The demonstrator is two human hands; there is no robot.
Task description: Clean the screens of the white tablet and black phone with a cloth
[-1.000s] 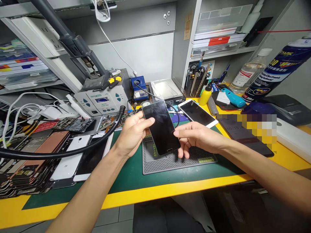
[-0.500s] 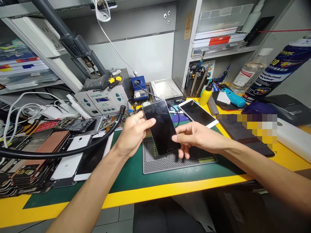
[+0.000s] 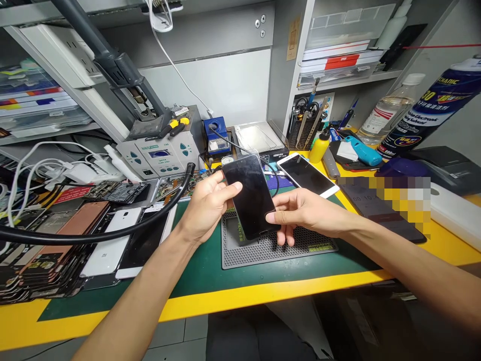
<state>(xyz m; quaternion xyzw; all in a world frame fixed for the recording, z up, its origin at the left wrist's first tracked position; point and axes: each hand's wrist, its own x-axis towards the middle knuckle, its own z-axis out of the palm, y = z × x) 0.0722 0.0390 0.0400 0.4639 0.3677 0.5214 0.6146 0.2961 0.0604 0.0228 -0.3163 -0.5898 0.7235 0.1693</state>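
Note:
Between my two hands a black smartphone [image 3: 251, 200] is held tilted, its dark screen facing me. My left hand [image 3: 208, 208] is closed on its left edge, thumb flat on the glass and fingers behind. My right hand [image 3: 300, 213] grips the lower right edge, the thumb near the bottom corner and other fingers curled underneath. Below the phone lies a grey perforated pad [image 3: 278, 253] on the green mat [image 3: 203, 281]. Just behind my right hand rests a white phone with a black screen [image 3: 308, 174].
At left are stacked phone parts [image 3: 56, 250], a white phone back [image 3: 108, 245] and a thick black hose [image 3: 112, 236] crossing over them. Behind stands a grey soldering station [image 3: 161, 155]. To the right are a dark phone showing a timer [image 3: 376, 210], a yellow bottle [image 3: 319, 148] and a spray can [image 3: 428, 110].
The view has shifted very slightly. Both hands keep their hold on the smartphone, which stays in nearly the same place and tilt.

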